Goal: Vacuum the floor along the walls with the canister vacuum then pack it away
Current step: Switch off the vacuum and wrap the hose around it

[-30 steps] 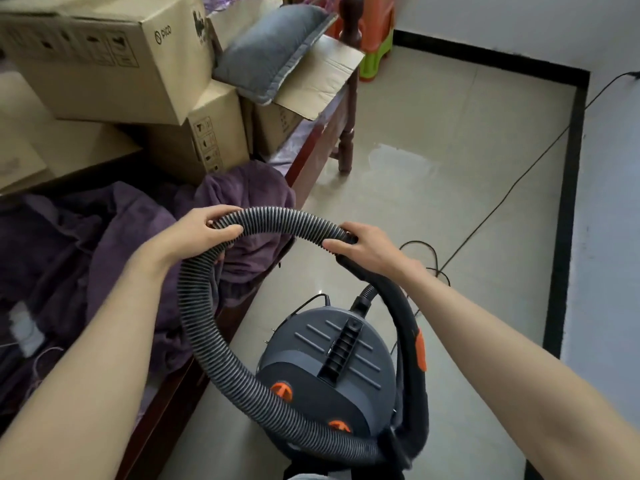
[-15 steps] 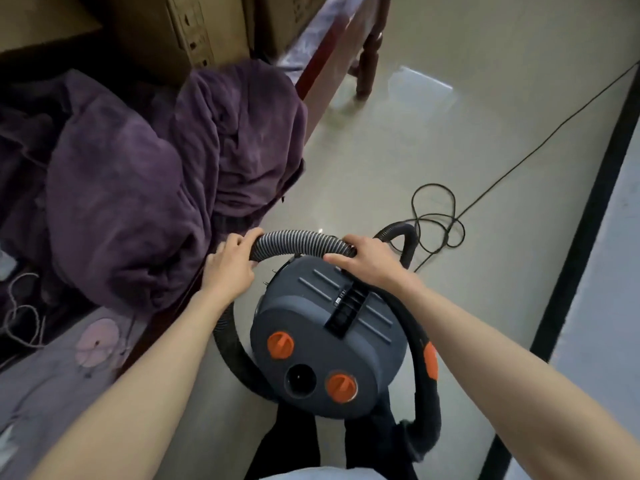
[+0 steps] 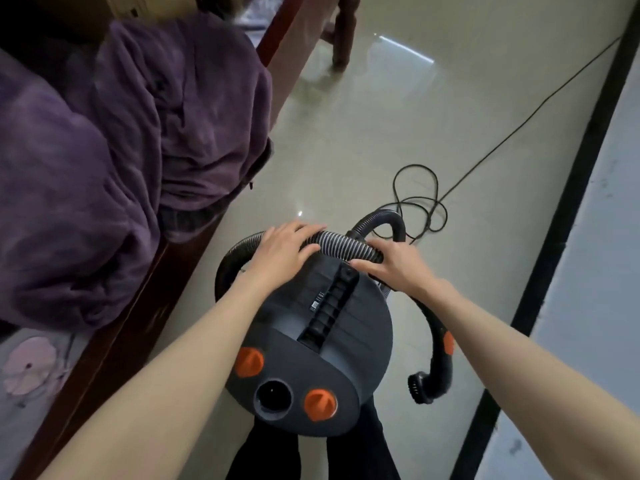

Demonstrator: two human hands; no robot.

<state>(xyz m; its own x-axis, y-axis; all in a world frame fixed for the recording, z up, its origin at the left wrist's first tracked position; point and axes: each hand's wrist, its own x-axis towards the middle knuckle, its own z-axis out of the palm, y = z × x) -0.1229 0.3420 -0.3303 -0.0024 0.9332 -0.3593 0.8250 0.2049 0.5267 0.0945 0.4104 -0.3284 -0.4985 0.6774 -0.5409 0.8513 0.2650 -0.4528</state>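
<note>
Compared with half a second ago, both hands are lower and farther forward, and the ribbed hose (image 3: 341, 244) now lies across the far edge of the canister vacuum (image 3: 311, 348) instead of arching just above it. The camera also looks more steeply down, so the cardboard boxes are almost out of view and the brush end of the wand is now visible.

The left hand (image 3: 280, 252) lies flat over the hose with the fingers fairly straight and spread, pressing it down. The right hand (image 3: 388, 263) grips the hose where it meets the rigid wand (image 3: 437, 336), its fingers curled around the tube.

The vacuum stands on the shiny beige tiled floor (image 3: 346, 140), in the near middle of the scene, just right of the bed (image 3: 114, 341). Its body is a round drum of matte dark grey plastic. A black ribbed carry handle (image 3: 329, 306) runs along the lid from near to far, tilted slightly right. At the near end there are two orange knobs (image 3: 320, 403) with a round open port (image 3: 273, 398) between them.

The hose is grey, corrugated and flexible; it curves around the left side of the drum. The smooth black wand bends down the right side and ends in a small round brush (image 3: 420, 384) that points toward the near left.

A thin black power cord (image 3: 420, 199) makes loose loops on the floor beyond the vacuum and runs to the far right. A soft purple blanket (image 3: 114, 140) is heaped on the bed at the left.
</note>
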